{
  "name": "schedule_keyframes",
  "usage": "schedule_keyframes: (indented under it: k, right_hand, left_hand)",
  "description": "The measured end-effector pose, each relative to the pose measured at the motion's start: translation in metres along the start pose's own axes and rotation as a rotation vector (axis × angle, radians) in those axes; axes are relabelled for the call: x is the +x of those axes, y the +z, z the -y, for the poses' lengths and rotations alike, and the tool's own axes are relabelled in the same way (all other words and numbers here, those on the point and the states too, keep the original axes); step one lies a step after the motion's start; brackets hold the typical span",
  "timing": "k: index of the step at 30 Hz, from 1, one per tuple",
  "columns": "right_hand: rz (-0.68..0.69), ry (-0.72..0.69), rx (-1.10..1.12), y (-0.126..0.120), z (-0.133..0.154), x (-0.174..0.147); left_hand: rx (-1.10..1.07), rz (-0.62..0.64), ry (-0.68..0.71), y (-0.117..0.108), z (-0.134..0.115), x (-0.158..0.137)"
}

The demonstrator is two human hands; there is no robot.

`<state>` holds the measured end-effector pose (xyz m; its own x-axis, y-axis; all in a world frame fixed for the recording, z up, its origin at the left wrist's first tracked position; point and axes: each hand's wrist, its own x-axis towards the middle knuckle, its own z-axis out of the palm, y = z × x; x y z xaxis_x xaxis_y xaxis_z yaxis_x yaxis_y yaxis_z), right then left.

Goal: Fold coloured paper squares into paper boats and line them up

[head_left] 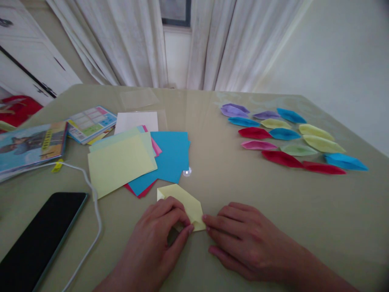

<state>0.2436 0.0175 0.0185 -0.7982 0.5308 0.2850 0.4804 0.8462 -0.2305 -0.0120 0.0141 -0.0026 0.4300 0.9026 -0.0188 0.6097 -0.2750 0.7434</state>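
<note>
A pale yellow sheet of paper [187, 198], partly folded, lies on the table in front of me. My left hand [162, 235] pinches its near edge between thumb and fingertips, covering part of the sheet. At the sheet's right corner, the fingertips of my right hand [243, 239] touch the paper; its fingers are stretched out and slightly apart. Just beyond, a spread of coloured paper sheets includes a yellow sheet [121, 166] on top and blue sheets [173, 154] beside it.
Several folded paper pieces, including a red one [281, 158] and a blue one [346, 161], lie in rows at the right. On the left are a black-screened phone [45, 239], a white cable [96, 211], a book [33, 142] and a printed booklet [92, 123].
</note>
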Motion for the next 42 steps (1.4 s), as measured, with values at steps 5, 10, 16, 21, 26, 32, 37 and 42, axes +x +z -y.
schedule_keyframes:
  k: [5,10,16,21,26,32,37,42]
  right_hand:
    - [0.0,0.002,-0.002,0.0,0.0,0.001]
    - [-0.005,-0.001,0.005,-0.001,0.0,0.001]
    - [-0.005,0.051,0.086,-0.001,0.0,0.001]
    - [0.035,0.077,0.058,0.001,0.005,0.0]
    - [0.055,0.119,0.009,0.005,0.012,-0.001]
    - [0.065,0.114,0.025,0.004,0.011,-0.001]
    - [0.074,0.107,0.033,0.003,0.01,-0.001]
    - [0.108,0.128,0.034,0.003,0.011,-0.001]
  left_hand:
    - [-0.009,0.017,-0.028,-0.001,-0.002,0.001]
    - [-0.015,0.024,-0.037,-0.002,-0.002,0.002]
    - [-0.028,0.021,-0.033,-0.003,-0.003,0.001]
    - [-0.026,0.014,-0.048,-0.001,-0.002,0.001]
    - [-0.024,0.022,-0.056,-0.001,0.0,0.002]
    - [-0.002,0.025,-0.031,0.002,0.003,-0.003]
    - [-0.018,0.007,-0.016,0.001,0.007,-0.005]
    - [-0.039,0.009,-0.002,0.0,0.008,-0.007]
